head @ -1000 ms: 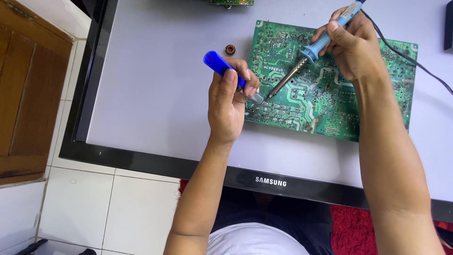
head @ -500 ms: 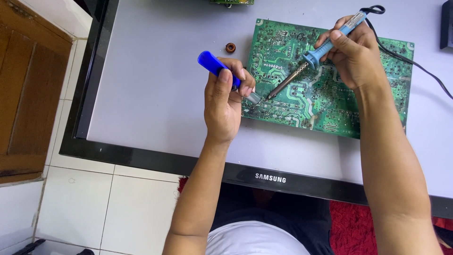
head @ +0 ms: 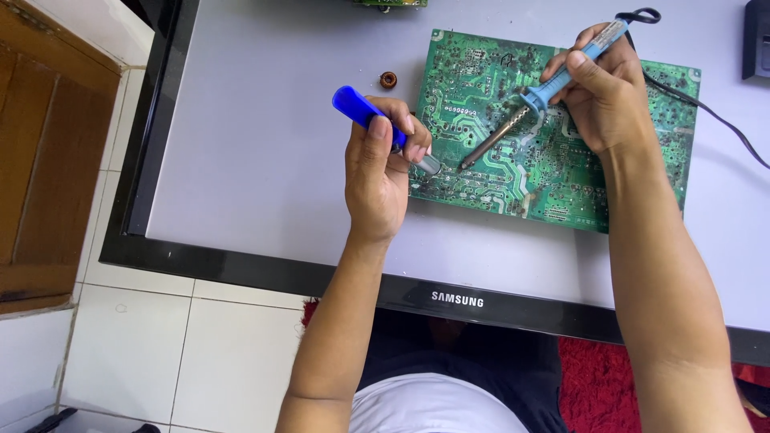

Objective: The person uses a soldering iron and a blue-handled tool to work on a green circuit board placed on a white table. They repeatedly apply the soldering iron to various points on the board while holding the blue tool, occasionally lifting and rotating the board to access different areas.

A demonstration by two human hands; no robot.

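Observation:
A green circuit board (head: 513, 172) lies solder side up on the grey back of a flat screen (head: 265, 144). My left hand (head: 381, 172) grips a blue desoldering pump (head: 361, 108), its grey nozzle touching the board's left part. My right hand (head: 601, 96) holds a soldering iron (head: 553, 80) with a light blue handle. Its metal tip points down-left and meets the board close to the pump's nozzle. A faint wisp of smoke hangs near the tip.
A small copper coil ring (head: 388, 79) sits left of the board. The iron's black cable (head: 714, 116) runs off to the right. Another green board (head: 389, 3) peeks in at the top. The screen's black frame (head: 241, 269), a wooden door (head: 40, 160) and white floor tiles (head: 160, 345) lie left and below.
The view has shifted a little. Both hands stay on the board, with the pump's nozzle and the iron's tip still close together at the same spot.

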